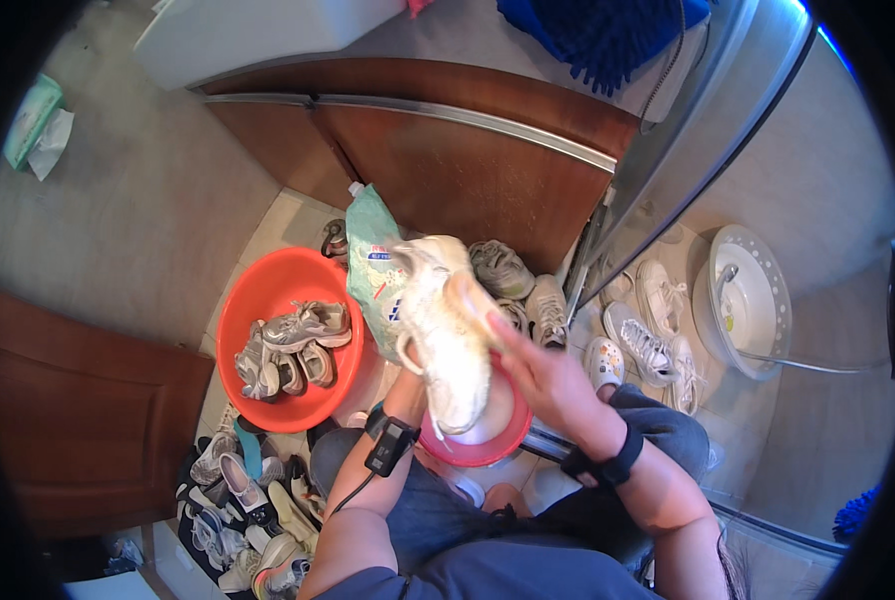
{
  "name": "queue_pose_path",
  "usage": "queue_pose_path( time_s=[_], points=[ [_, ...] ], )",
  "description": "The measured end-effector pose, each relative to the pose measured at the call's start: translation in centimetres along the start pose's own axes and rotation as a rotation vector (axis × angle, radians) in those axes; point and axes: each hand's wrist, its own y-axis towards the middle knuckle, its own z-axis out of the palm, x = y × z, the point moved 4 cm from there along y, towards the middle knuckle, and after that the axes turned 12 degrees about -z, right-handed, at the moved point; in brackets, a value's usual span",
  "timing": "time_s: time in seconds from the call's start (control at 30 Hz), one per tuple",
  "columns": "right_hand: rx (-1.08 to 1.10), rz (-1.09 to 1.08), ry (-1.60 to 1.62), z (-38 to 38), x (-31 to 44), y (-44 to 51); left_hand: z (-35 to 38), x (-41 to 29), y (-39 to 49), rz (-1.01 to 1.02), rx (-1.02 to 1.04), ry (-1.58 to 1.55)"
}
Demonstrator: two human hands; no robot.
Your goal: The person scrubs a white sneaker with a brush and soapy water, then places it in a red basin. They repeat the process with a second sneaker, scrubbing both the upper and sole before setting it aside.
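Note:
A white lace-up shoe [440,330] is held up over a pink basin [519,427] between my knees. My left hand [413,366] supports it from below, its fingers mostly hidden behind the shoe. In my right hand [549,382] is a pale brush [471,301], blurred, lying against the shoe's side near its heel end. Its bristles cannot be made out. Whitish liquid shows inside the basin under the shoe. Just beyond the shoe stands a green detergent pouch [371,244] with a white cap.
An orange basin [230,352] on the left holds several shoes. Many shoes [260,517] are piled at lower left. Sneakers [549,307] stand by the brown cabinet [462,165]. Past the glass shower door [669,202] are white shoes [639,341] and a basin with a shower head [744,300].

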Motion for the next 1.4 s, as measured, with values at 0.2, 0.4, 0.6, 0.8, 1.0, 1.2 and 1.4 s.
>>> queue_pose_path(
  time_s=[0.2,0.4,0.6,0.8,1.0,1.2,1.4],
  points=[
    [-0.116,-0.059,-0.054,0.4,0.1,-1.1,-1.2,0.6,-2.8,0.110,-0.032,0.466],
    [-0.302,-0.020,-0.153,-3.0,-1.8,1.9,2.3,1.8,-2.5,0.233,0.071,0.556],
    [-0.198,-0.095,0.010,1.6,0.2,-0.1,-0.9,-0.5,-1.3,0.131,-0.091,0.596],
    [-0.192,0.049,0.214,1.9,-2.5,-0.4,-1.2,-2.0,-1.4,0.082,-0.151,0.081],
    [-0.286,0.171,0.803,1.6,-2.8,0.3,1.9,-3.7,-1.8,0.115,0.023,-0.125],
    [-0.316,0.165,0.979,1.4,-1.8,0.6,3.1,-2.8,-2.5,-0.032,0.310,-0.493],
    [-0.175,0.209,1.058,0.6,-1.3,0.6,1.1,-3.8,-3.7,-0.062,0.436,-0.436]
  ],
)
